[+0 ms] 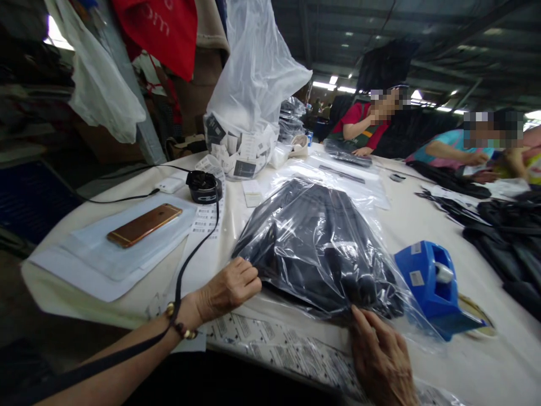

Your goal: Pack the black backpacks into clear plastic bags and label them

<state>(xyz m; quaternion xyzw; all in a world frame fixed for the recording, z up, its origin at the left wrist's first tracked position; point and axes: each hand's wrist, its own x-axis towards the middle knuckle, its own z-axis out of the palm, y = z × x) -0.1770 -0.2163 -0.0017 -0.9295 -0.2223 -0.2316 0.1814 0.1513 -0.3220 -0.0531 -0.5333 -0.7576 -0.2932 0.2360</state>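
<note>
A folded black garment lies flat on the table inside a clear plastic bag, whose film is wrinkled and shiny. At the bag's near left corner, my left hand is closed, with its fingertips on the edge of the film. My right hand pinches the near edge of the bag between thumb and fingers, toward its right side. Loose film spreads past the garment on the right, close to a blue tape dispenser.
Left of the bag lie a phone on pale sheets, a black strap coil and a label strip. Behind stands a plastic bag of tags. Dark cloth lies at right. Two co-workers sit across the table.
</note>
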